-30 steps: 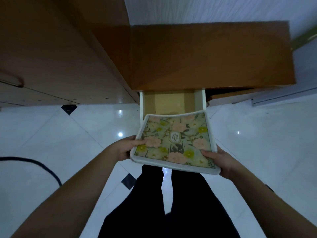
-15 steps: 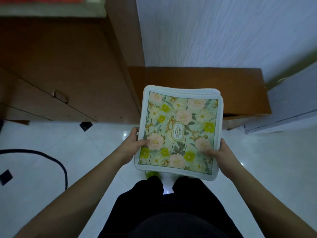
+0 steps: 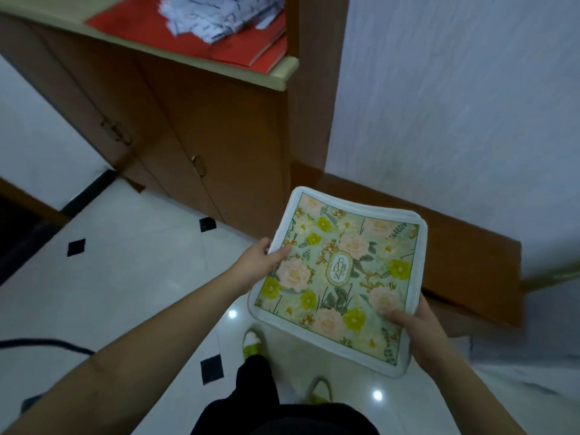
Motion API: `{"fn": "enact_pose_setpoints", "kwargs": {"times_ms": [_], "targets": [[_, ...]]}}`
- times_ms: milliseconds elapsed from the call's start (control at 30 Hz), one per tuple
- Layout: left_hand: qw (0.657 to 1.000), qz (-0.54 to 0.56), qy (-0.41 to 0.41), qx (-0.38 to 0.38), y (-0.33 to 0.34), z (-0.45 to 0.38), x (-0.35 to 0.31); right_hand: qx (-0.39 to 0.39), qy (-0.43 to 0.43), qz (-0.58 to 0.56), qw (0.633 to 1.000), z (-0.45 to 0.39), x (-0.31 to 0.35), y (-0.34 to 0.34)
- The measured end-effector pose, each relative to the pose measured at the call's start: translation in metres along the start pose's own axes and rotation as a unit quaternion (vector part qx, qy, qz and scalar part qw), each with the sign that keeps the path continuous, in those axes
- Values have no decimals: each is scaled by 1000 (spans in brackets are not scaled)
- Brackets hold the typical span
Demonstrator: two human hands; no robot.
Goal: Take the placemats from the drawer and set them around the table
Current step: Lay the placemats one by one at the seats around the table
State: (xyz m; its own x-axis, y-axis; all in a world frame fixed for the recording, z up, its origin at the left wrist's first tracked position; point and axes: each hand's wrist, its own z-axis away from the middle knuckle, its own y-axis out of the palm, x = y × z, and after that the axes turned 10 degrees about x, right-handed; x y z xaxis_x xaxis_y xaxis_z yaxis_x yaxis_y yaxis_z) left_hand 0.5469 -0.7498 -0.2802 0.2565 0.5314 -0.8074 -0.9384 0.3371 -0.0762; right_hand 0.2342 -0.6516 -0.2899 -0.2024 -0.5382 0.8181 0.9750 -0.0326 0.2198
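My left hand [image 3: 255,262] clamped on floral placemats [image 3: 340,277] at nine o'clock, my right hand [image 3: 417,328] gripping their five o'clock corner, wooden cabinet [image 3: 201,127] at eleven.

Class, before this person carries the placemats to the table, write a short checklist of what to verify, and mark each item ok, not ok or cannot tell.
1. Left hand grips the placemats at their left edge: ok.
2. Right hand grips the near right corner: ok.
3. Placemats out of the drawer: ok.
4. Drawer pushed shut: cannot tell, not in view.
5. Floor ahead free of the dark cable: cannot tell; it lies to the left.
6. Table in sight: not ok.
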Motion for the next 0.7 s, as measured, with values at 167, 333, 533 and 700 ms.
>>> {"fn": "enact_pose_setpoints", "kwargs": {"times_ms": [167,333,533,700], "targets": [[995,67,31,-69,-8,56,5,62,13,42,997,-3,16,17],[978,130,28,-162,-54,132,28,146,0,91,985,-12,33,85],[929,186,12,-320,-103,257,92,283,-28,196,938,4,30,211],[851,309,33,-424,-120,385,184,378,-60,299,874,51,-10,337]]}}
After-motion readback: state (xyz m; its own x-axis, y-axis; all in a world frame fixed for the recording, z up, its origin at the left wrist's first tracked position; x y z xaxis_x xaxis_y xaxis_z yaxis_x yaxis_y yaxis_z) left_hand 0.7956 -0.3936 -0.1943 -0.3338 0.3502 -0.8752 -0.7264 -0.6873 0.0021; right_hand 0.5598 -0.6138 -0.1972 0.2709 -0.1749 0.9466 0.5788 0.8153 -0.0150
